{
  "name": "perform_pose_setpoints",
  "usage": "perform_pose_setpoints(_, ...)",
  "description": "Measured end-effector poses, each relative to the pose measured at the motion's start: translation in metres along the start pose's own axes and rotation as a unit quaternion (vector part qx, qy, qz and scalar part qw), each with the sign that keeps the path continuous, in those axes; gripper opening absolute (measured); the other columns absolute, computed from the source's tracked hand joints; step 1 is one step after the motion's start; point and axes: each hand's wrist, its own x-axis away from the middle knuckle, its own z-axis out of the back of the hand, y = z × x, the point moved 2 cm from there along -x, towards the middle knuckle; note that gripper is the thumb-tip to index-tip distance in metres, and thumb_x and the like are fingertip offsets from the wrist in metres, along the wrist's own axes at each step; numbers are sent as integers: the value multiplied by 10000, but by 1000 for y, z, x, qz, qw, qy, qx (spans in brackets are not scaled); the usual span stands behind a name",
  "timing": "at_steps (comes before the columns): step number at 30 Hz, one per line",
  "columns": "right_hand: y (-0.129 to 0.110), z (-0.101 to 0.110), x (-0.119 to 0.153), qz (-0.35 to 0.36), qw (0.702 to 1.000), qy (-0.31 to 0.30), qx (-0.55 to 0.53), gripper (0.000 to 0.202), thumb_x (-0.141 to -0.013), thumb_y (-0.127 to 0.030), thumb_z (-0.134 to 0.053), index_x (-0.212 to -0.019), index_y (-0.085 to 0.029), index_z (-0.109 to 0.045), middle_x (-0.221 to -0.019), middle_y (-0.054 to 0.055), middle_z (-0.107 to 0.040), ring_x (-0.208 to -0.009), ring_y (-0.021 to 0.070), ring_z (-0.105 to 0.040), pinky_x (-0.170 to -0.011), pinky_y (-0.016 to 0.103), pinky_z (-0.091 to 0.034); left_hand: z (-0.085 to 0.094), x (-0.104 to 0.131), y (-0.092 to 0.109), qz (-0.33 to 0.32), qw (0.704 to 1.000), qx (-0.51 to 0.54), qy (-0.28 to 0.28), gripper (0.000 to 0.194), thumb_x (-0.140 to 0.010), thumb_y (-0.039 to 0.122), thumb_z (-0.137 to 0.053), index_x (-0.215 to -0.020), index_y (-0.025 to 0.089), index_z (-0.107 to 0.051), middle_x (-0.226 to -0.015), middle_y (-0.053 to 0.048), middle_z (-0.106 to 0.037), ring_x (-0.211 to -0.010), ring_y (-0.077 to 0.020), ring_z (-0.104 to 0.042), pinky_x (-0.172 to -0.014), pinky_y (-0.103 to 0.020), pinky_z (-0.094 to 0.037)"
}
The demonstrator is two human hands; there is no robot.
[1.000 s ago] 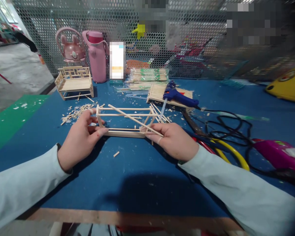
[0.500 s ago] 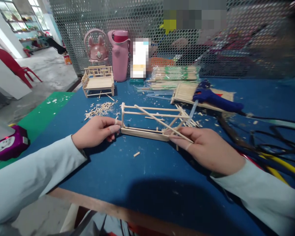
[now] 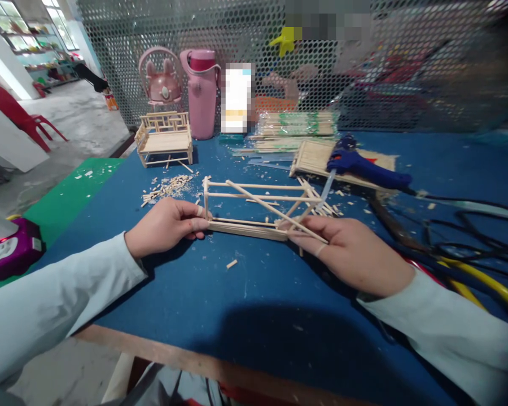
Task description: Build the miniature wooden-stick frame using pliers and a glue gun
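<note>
A grey perforated metal screen (image 3: 122, 62) stands behind the blue-topped table (image 3: 161, 304). In the middle of the table, before the person, there is a pale box-shaped frame of thin wooden sticks (image 3: 248, 229), with a flat base along its near side. The left hand (image 3: 165, 225), at nine o'clock of it, is pinching its lower corner between thumb and finger. The right hand (image 3: 351, 251), at four o'clock, is pinching the other end of the base. One slanting thin stick (image 3: 275, 210) crosses the frame down to the right fingers; whether they grip it, I cannot tell. At two o'clock lies a dark-blue glue gun (image 3: 364, 168), at ten o'clock a miniature wooden bench (image 3: 165, 141), and at eleven o'clock stands a pink bottle (image 3: 202, 101).
</note>
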Motion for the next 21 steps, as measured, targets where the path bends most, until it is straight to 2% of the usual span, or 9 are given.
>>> perform_pose_setpoints(5, -1, -1, 1, -10, 1000, 4, -25, 271, -762, -431, -543, -809, -221, -708, -811, 64, -722, -772, 249, -649, -734, 372, -499, -3, 2, 1, -23, 999, -25, 18, 169, -805, 255, -563, -802, 141, -687, -650, -6, -638, -562, -80, -571, -543, -172, -468)
perform_pose_setpoints(9, -2, -1, 4, -35, 997, -13, -74, 362, -715, -517, -589, -852, -200, -699, -707, 36, -677, -641, 198, -590, -622, 324, -467, -5, 6, 7, -13, 999, 27, 30, 158, -799, 277, -575, -780, 144, -658, -608, 14, -604, -522, -73, -548, -524, -172, -462)
perform_pose_setpoints(13, -6, 7, 7, -55, 991, -19, -120, 385, -714, -513, -568, -853, -179, -700, -639, 15, -601, -586, 150, -505, -586, 294, -407, -4, 11, 12, 39, 990, 137, 22, 252, -797, 342, -592, -645, 142, -570, -522, 39, -519, -428, -46, -459, -434, -149, -388)
perform_pose_setpoints(17, -12, 9, 10, -120, 972, -65, -190, 473, -703, -565, -536, -853, -140, -681, -470, -54, -375, -430, 85, -281, -424, 251, -219, -4, 13, 11, 98, 969, 227, 2, 335, -786, 371, -607, -565, 148, -491, -451, 62, -427, -366, -26, -350, -355, -133, -270)
perform_pose_setpoints(21, -12, 4, 11, -174, 956, -93, -216, 473, -673, -606, -547, -772, -152, -637, -441, -78, -320, -398, 69, -216, -400, 249, -142, -10, 15, 10, 153, 956, 250, -14, 331, -761, 357, -620, -545, 152, -477, -438, 64, -422, -346, -25, -327, -337, -139, -246)
